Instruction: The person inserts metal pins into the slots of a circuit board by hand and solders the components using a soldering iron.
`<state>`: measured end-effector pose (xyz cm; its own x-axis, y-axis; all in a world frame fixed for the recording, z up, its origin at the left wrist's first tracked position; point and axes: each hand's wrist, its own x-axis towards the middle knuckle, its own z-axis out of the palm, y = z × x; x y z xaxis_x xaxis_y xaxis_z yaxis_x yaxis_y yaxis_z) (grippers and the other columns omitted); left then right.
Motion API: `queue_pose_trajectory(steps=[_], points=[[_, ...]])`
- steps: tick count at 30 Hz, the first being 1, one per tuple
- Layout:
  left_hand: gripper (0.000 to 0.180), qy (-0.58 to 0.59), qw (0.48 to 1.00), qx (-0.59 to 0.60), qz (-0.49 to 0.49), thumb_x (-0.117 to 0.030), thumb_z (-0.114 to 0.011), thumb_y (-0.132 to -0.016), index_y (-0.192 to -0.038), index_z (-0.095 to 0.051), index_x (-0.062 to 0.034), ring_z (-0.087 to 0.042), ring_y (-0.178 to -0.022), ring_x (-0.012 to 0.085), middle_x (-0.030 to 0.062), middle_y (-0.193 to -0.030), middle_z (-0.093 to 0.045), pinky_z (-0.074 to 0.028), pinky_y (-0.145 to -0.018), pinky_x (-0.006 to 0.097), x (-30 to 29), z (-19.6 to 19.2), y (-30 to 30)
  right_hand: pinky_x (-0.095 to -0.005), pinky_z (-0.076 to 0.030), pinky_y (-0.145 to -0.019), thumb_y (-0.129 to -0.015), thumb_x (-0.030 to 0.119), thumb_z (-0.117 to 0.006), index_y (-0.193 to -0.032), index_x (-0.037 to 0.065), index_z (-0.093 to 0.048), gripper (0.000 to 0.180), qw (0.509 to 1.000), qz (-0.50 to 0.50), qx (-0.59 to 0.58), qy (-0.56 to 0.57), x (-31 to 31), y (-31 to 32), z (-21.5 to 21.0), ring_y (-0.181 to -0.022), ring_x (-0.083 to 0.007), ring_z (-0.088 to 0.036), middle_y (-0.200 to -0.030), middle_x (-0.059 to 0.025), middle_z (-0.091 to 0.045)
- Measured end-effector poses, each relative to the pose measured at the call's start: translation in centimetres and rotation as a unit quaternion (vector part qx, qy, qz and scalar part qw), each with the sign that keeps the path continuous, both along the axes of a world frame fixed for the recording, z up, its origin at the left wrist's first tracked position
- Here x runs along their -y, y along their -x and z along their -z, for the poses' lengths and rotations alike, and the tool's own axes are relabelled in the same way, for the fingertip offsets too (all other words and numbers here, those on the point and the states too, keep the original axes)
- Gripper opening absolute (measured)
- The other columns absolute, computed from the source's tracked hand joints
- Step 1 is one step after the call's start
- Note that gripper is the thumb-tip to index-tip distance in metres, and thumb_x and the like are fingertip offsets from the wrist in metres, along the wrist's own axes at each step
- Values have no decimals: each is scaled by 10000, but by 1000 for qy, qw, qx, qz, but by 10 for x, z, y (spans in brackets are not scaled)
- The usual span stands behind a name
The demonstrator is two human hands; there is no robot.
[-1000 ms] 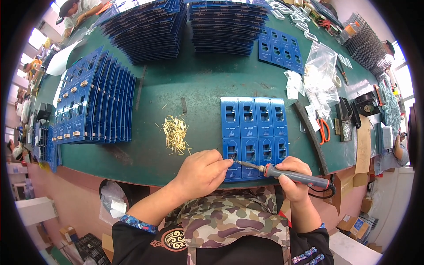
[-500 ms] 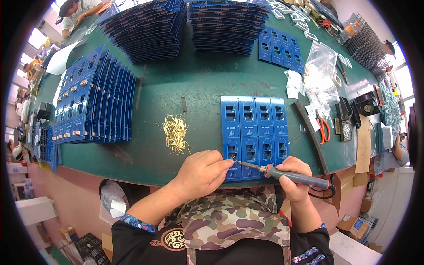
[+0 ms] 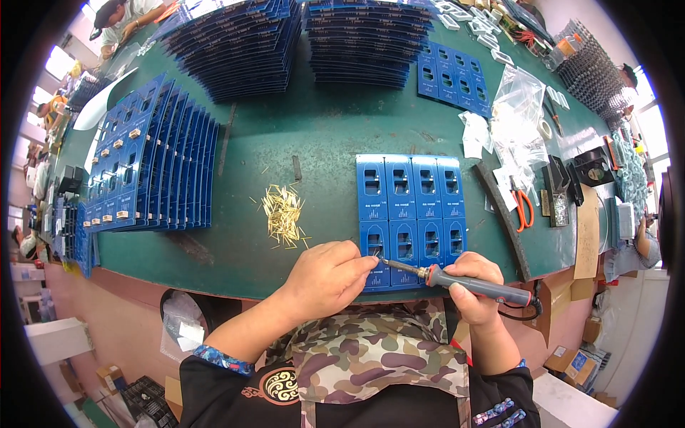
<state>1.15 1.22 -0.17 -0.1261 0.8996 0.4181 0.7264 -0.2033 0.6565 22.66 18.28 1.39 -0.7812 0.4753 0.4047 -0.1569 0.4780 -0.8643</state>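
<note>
A panel of blue circuit boards point(image 3: 401, 208) with rectangular cutouts lies flat at the table's front edge. Over its lower left board, my left hand point(image 3: 328, 278) is closed in a pinch, fingertips at the edge of a cutout; whatever sits between them is too small to make out. My right hand point(image 3: 477, 285) grips a soldering iron point(image 3: 508, 292) by its dark grey handle. The iron points left, its tip close beside my left fingertips at the same cutout. Left of the panel lies a loose heap of thin gold-coloured pins point(image 3: 282, 217).
Upright blue panels point(image 3: 153, 164) stand at left, with two tall panel stacks point(image 3: 235, 50) behind. Another panel point(image 3: 451, 75) lies far right. Nearby are a clear plastic bag point(image 3: 517, 121), a dark strip point(image 3: 503, 221) and orange-handled cutters point(image 3: 524, 210). A person point(image 3: 128, 21) works at far left.
Both hands and the iron stay almost where they were, and the panel has shifted only very slightly. At the far left, a white sheet has curled into a narrower shape.
</note>
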Motion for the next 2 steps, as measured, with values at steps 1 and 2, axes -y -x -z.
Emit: queue_pose_trajectory(steps=[1, 2], points=[[254, 1, 1000, -1, 0, -32, -679, -731, -983, -659, -55, -577, -623, 241, 66, -741, -553, -461, -519, 346, 0, 0, 0, -309, -459, -539, -744, 136, -681, -864, -18, -661, 196, 1000, 0, 1, 3, 0, 0, 0, -566, -210, -585, -675, -107, -628], [250, -2, 1000, 0, -2, -36, -679, -733, -981, -660, -58, -580, -624, 241, 65, -742, -555, -463, -521, 347, 0, -1, 0, -311, -462, -540, -743, 141, -681, -863, -16, -663, 198, 1000, 2, 4, 1, 0, 0, -1, -567, -213, -586, -679, -108, -630]])
